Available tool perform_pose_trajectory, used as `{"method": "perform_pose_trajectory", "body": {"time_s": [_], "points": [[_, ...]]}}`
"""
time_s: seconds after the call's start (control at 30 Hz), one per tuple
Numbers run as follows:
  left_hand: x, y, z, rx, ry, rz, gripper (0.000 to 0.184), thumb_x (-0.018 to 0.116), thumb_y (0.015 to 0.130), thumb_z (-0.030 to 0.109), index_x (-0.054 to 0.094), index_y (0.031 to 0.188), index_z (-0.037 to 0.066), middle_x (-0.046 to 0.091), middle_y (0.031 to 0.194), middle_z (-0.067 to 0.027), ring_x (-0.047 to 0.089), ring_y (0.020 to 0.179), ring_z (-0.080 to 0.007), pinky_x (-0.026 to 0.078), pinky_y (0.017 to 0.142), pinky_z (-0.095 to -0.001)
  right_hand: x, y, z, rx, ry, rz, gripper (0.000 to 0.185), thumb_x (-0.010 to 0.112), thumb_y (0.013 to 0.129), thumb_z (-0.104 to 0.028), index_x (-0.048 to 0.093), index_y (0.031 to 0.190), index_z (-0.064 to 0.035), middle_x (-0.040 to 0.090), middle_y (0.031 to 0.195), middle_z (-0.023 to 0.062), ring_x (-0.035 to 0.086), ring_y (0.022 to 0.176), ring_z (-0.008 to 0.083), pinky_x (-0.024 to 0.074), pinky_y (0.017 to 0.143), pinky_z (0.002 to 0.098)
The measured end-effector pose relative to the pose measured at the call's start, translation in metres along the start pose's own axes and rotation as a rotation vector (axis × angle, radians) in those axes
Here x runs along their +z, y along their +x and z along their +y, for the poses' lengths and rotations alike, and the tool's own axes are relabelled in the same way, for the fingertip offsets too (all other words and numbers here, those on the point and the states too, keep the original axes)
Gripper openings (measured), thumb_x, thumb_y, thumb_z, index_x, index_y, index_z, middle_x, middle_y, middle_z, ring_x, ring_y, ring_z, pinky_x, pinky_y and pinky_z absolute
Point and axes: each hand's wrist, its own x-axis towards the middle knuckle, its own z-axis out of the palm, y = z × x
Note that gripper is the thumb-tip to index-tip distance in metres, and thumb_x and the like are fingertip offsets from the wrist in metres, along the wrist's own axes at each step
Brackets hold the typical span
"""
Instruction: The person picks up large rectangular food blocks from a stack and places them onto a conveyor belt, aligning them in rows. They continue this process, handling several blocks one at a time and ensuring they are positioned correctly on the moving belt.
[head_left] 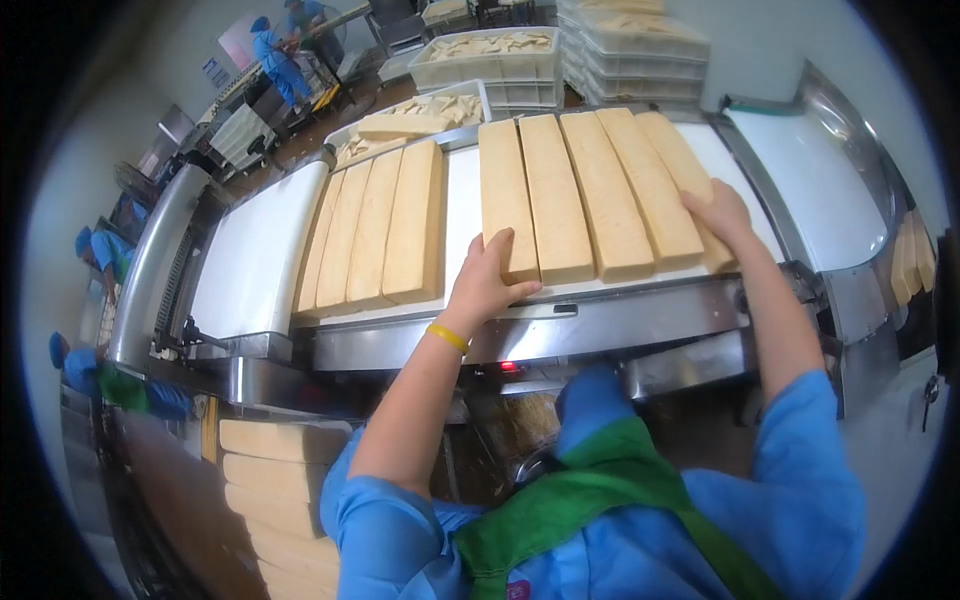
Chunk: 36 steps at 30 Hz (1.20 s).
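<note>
nearest, past the green apron (600,475), a stack (285,490) of pale blocks stands low on the left. above it, the steel edge (540,333) runs along the near side of the white bed (461,200), where five blocks make the right row (590,200). the left hand (483,285) has thumb and fingers spread at that row's near left corner; the right hand (720,213) lies on the rightmost block, fingers partly hidden, so how firmly they grip i cannot tell. bracketed so, the row probably stays square. a narrow gap parts it from the left row (370,230); another margin lies to its right. beyond, a filled crate (486,100) crowds the far edge, with crates (640,85) and workers (283,65) farther off.
</note>
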Motion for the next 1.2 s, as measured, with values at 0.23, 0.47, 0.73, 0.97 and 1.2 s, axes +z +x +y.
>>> {"method": "perform_pose_trajectory", "body": {"time_s": [0.23,0.47,0.73,0.97,1.2], "points": [[-0.023,-0.013,-0.018,0.151,0.484,0.246,0.076,0.082,0.063,0.042,0.053,0.123,0.005,0.045,0.132,-0.0239,0.042,0.125,-0.0382,0.037,0.102,-0.0444,0.054,0.003,-0.077,-0.087,0.045,0.011,0.074,0.072,0.067,-0.055,0.059,0.111,0.0032,0.062,0.102,0.0242,0.062,0.098,0.0339,0.0493,0.086,0.0392],[-0.026,-0.013,-0.029,0.135,0.309,0.215,0.061,0.081,0.065,0.026,0.059,0.118,0.007,0.054,0.124,-0.0165,0.051,0.112,-0.0355,0.042,0.095,-0.0423,0.044,-0.02,-0.09,-0.149,0.116,-0.136,0.087,0.073,0.067,-0.053,0.048,0.134,-0.0035,0.048,0.129,0.0221,0.051,0.117,0.0335,0.0437,0.098,0.0373],[-0.028,-0.007,-0.01,0.16,0.29,0.151,0.065,0.083,0.061,0.035,0.061,0.116,0.007,0.057,0.115,-0.0209,0.053,0.109,-0.0348,0.041,0.096,-0.043,0.045,-0.06,-0.09,-0.581,-0.128,-0.032,0.096,0.082,0.055,-0.053,0.049,0.133,-0.0089,0.041,0.139,0.018,0.029,0.134,0.0411,0.0352,0.107,0.0445],[-0.004,-0.011,0.017,0.119,0.416,0.209,0.04,0.076,0.068,0.026,0.062,0.102,0.009,0.059,0.108,-0.0102,0.053,0.11,-0.0285,0.04,0.094,-0.046,0.05,-0.101,-0.116,-0.798,-0.081,0.228,0.057,0.079,0.065,-0.026,0.059,0.115,-0.0062,0.047,0.132,0.0191,0.045,0.121,0.0357,0.0398,0.099,0.0451],[-0.063,-0.103,0.017,0.225,0.251,0.25,0.027,0.074,0.071,0.016,0.063,0.092,0.005,0.063,0.102,-0.0131,0.058,0.099,-0.0326,0.047,0.087,-0.0406,0.079,-0.215,-0.156,-1.378,0.54,-0.354,0.022,0.072,0.071,-0.013,0.065,0.09,-0.006,0.064,0.101,0.0111,0.061,0.09,0.0292,0.0488,0.078,0.0387]]}}
